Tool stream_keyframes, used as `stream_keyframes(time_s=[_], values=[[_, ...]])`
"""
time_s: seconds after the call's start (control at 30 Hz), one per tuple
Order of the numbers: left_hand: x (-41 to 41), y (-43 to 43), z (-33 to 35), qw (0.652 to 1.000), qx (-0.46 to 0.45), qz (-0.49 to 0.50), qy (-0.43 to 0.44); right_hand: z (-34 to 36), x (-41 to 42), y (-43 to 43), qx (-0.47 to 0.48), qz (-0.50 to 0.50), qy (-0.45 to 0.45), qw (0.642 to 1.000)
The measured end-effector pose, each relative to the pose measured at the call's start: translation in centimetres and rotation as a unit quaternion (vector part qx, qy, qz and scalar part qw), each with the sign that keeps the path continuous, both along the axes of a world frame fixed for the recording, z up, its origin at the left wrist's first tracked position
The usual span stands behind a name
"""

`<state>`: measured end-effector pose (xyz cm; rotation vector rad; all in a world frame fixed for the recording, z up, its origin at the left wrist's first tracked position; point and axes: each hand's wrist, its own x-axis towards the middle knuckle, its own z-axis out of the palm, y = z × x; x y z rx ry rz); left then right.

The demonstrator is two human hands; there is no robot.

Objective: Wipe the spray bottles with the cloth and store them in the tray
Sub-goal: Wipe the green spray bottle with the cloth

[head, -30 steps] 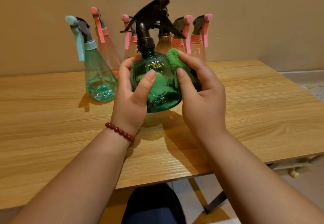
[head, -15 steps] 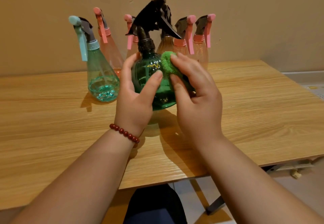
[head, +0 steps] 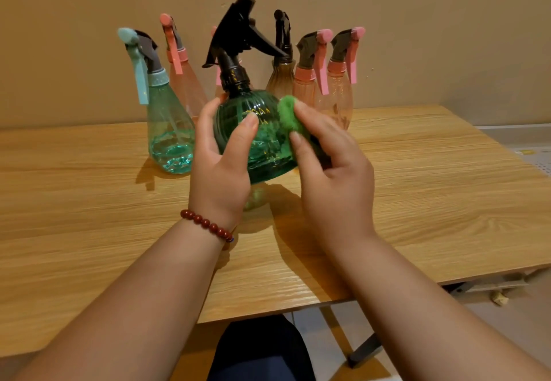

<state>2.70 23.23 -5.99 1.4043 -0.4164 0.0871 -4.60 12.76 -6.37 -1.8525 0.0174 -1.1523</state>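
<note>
**Green Spray Bottle: Wiping Position**

The left hand [head: 220, 172] grips the round green spray bottle [head: 262, 142] from its left side, thumb curled across the front of the body. The right hand [head: 337, 178] pinches a bunched green cloth [head: 287, 115] and presses it against the bottle's right shoulder. The bottle is held just above the table [head: 89, 216]. Behind it stand a teal bottle [head: 170, 130] to its left, a brown bottle [head: 280, 78] directly behind, and pink bottles [head: 335, 97] on both sides.

Tilted round green bottle [head: 256, 139], green cloth [head: 288, 113] against it
</note>
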Motion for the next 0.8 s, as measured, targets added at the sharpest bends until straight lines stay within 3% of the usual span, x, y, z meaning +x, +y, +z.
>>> stream_keyframes(time_s=[0.1,0.17,0.3,0.4,0.53,0.7,0.8], values=[[0.2,0.1,0.0,1.000,-0.012,0.013,-0.001,-1.5,-0.9,0.5,-0.072,-0.011,-0.027,0.997],[0.2,0.1,0.0,1.000,-0.005,0.006,-0.009,-1.2,-0.9,0.1,-0.068,-0.006,-0.029,0.997],[0.1,0.1,-0.1,0.998,-0.012,-0.056,-0.016,0.6,-0.3,-0.6,0.099,0.045,0.024,0.994],[0.2,0.0,-0.1,0.998,0.011,-0.057,-0.022,0.8,-0.4,-0.9,0.133,0.058,0.022,0.989],[0.5,-0.2,-0.2,0.996,0.061,-0.034,-0.050,0.7,-0.4,-1.1,0.087,0.023,-0.011,0.996],[0.3,0.0,-0.2,0.995,-0.025,-0.090,-0.032,-0.1,-0.3,-0.4,-0.073,-0.012,-0.034,0.997],[0.1,0.3,0.1,0.996,-0.032,-0.076,-0.035,-0.9,-0.6,0.2,-0.091,-0.005,-0.042,0.995]])
